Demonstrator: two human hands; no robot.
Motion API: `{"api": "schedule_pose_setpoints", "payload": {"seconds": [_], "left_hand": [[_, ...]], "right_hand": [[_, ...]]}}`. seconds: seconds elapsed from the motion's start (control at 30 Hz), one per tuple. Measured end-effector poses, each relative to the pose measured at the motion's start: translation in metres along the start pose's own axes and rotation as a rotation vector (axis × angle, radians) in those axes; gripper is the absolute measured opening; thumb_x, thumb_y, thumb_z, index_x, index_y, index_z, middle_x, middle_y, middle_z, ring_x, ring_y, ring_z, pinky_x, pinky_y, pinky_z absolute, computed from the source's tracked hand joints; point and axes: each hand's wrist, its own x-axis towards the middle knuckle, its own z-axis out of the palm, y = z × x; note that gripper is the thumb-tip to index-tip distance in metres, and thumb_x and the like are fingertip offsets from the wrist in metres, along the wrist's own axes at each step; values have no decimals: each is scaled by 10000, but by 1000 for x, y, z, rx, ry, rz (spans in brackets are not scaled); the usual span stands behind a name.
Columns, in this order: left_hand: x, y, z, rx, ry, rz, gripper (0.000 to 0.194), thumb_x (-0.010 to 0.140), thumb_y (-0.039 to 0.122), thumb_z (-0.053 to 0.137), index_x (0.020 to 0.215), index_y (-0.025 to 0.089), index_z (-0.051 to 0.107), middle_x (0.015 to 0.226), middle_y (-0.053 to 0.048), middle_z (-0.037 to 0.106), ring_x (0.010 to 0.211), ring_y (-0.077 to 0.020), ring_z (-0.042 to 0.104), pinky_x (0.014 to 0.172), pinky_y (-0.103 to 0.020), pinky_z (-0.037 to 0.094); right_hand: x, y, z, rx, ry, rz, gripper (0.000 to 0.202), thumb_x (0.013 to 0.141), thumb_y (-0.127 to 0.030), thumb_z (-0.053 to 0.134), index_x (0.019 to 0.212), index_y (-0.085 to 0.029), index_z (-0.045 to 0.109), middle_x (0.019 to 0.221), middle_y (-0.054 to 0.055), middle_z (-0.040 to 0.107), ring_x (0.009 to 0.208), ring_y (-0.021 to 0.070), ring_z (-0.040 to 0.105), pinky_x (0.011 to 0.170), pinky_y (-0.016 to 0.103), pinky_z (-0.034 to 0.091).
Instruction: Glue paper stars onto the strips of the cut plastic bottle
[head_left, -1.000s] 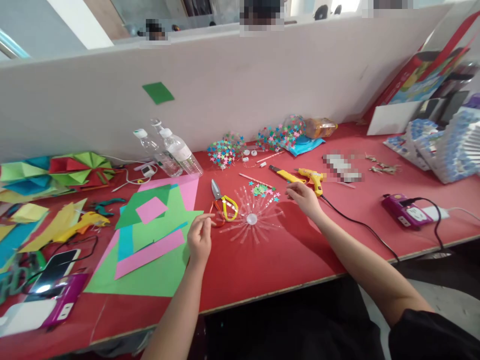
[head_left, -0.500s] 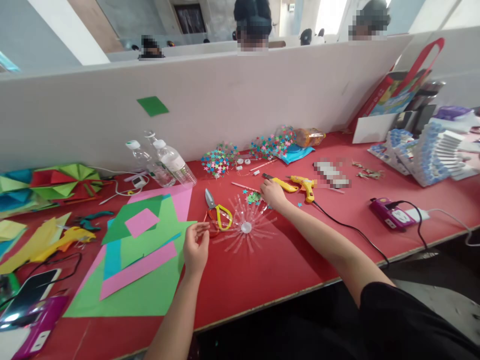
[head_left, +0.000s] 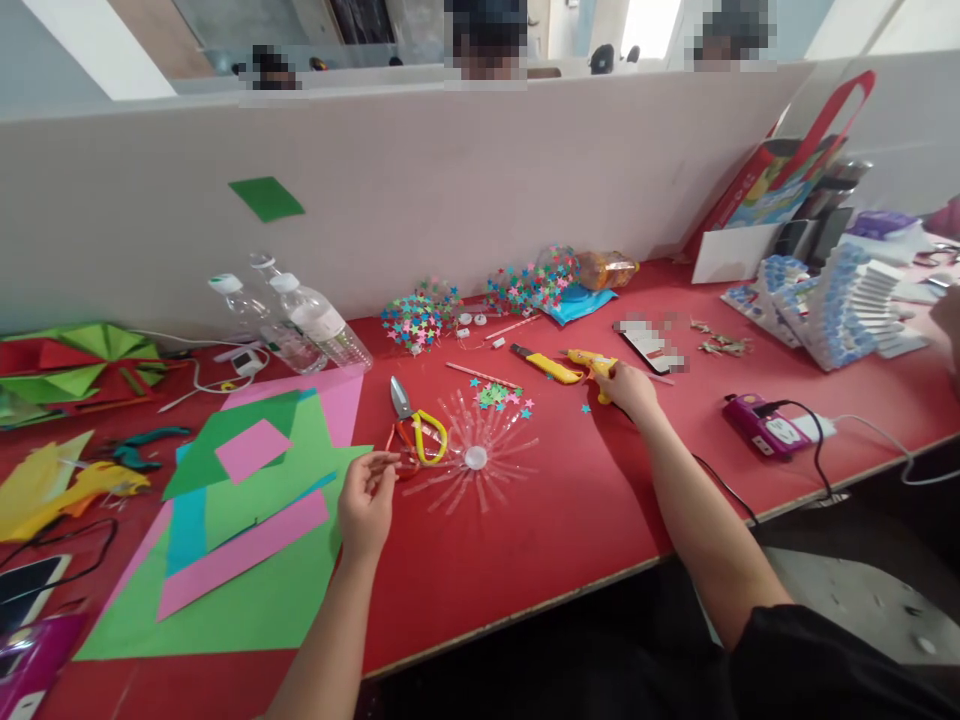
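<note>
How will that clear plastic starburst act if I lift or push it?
The clear plastic starburst is probably light, since its strips look thin and see-through. Those narrow strips, fanned out from one centre, would likely flex and wobble when lifted. Pushed toward the scissors, it might snag, as some strips lie right by the handles.

Showing a yellow, pistol-shaped plastic glue gun [head_left: 592, 361] at the right hand [head_left: 634, 390]; red-and-yellow, loop-handled metal scissors [head_left: 403, 400] and green, pink and blue stars [head_left: 495, 396] to its left; pleated, blue-and-white patterned paper [head_left: 846, 312] to its right.
</note>
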Motion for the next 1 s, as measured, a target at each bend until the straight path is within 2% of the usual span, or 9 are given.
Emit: {"api": "schedule_pose_setpoints", "payload": {"seconds": [0.2,0.3,0.37,0.5,0.6,0.7,0.8,0.9,1.0], "left_hand": [[-1,3,-2,7,71,-16,241,773,334,608,940,173,543,900,-64,653,777,-166,652,655,-282,548],[4,7,-3,9,68,-26,256,768,344,620,942,171,545,900,-61,652,774,-160,648,673,-286,547],[10,17,-5,23,49,-20,264,772,347,628,949,168,549,905,-59,654,784,-161,650,702,-298,548],[12,75,-11,85,-38,45,216,797,301,647,955,166,587,940,-58,675,861,-174,661,811,-324,540],[-14,139,-2,144,-263,136,195,879,245,580,1068,209,614,1041,-54,680,965,-172,655,879,-316,533],[-57,177,36,158,-807,255,274,927,215,504,1183,265,589,1205,-48,658,1146,-173,608,1009,-333,488],[-93,166,96,227,-1126,200,541,923,329,521,1430,205,374,1508,-134,412,1398,-233,388,1130,-400,385],[-102,131,151,430,-1021,136,672,925,367,482,1489,100,232,1586,-221,196,1487,-297,132,1193,-511,212],[-87,105,182,553,-843,104,715,922,416,467,1484,57,212,1593,-254,120,1487,-325,40,1195,-538,147]], "right_hand": [[-4,-14,-6,398,-69,94,243,742,-393,646,616,-239,507,531,21,558,681,236,640,577,313,463],[-13,-29,-6,635,-170,130,196,764,-429,580,793,-236,566,668,4,632,626,165,624,583,286,498],[-22,-39,-3,749,-275,161,216,712,-413,623,784,-215,579,655,5,632,579,144,604,550,267,495],[-39,-54,8,897,-428,227,214,586,-306,717,704,-177,593,568,19,623,482,134,564,451,248,454],[-41,-58,10,1004,-389,250,225,571,-260,713,751,-181,603,615,14,655,518,135,603,517,253,509],[-35,-56,4,1091,-289,265,198,596,-261,671,761,-179,598,647,19,670,532,129,615,549,250,529],[-27,-50,-4,1145,-155,264,186,616,-250,641,779,-195,570,708,7,685,519,105,593,533,232,518],[-24,-44,-7,1149,-53,259,183,622,-235,629,781,-212,540,709,-26,664,497,79,560,507,209,492],[-26,-44,-1,1118,-59,258,190,617,-231,626,779,-222,527,675,-41,631,518,95,578,526,228,500]]}}
